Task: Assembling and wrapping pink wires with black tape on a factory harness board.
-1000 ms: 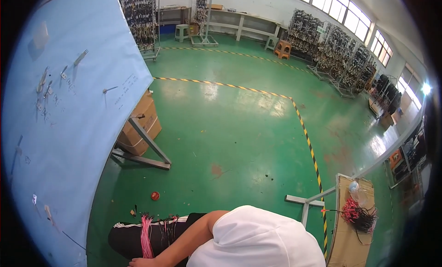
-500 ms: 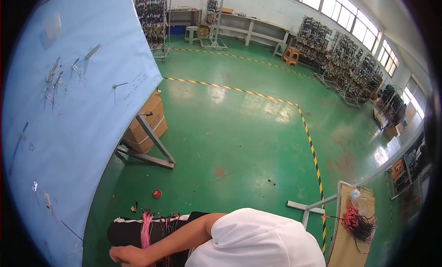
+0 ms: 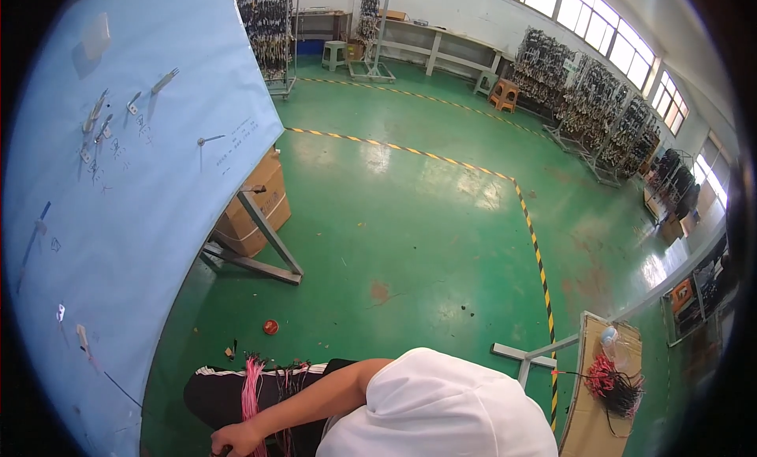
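From the white sleeve, my right forearm reaches left across my lap. My right hand sits at the lower edge with its fingers curled in; a small dark bit shows at the fingertips, too cut off to name. Under the wrist runs a bundle of pink wires lying over my black trouser leg, which has a white stripe. Beside it, dark and reddish wires hang over the same leg, partly covered by the forearm. My left hand is out of view.
A blue-covered board with metal pegs slopes along the left, on a grey metal leg. Behind it stands a cardboard box. At right, red and black wires lie on a cardboard-topped stand. A red round object lies on the floor.
My right hand has moved a little right and down toward the lower edge, and its fingers have curled in. The whole view has shifted slightly.
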The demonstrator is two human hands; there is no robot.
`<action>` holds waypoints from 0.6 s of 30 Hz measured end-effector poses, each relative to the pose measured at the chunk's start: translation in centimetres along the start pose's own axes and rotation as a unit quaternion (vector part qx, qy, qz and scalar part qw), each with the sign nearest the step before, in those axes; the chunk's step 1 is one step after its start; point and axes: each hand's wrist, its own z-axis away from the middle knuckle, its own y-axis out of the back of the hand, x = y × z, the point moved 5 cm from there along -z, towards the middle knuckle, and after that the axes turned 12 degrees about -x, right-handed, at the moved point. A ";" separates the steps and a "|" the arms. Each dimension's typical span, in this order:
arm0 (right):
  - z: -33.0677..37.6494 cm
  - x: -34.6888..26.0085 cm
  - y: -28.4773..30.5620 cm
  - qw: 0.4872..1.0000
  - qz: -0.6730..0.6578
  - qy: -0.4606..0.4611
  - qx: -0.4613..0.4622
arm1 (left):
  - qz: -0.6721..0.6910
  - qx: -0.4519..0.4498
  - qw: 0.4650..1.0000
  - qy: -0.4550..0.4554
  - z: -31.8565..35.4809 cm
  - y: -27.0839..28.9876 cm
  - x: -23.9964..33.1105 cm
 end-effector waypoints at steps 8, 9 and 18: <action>1.4 -5.1 0.1 0.939 0.297 -0.112 0.130 | -0.036 0.004 0.998 -0.056 -0.5 -0.9 -0.8; 1.4 -5.0 0.1 0.940 0.294 -0.111 0.132 | -0.035 0.004 0.998 -0.059 -0.6 -1.0 -1.0; 0.4 0.4 -0.3 0.970 0.178 -0.059 0.157 | 0.009 -0.047 0.994 -0.096 -1.5 -1.1 0.5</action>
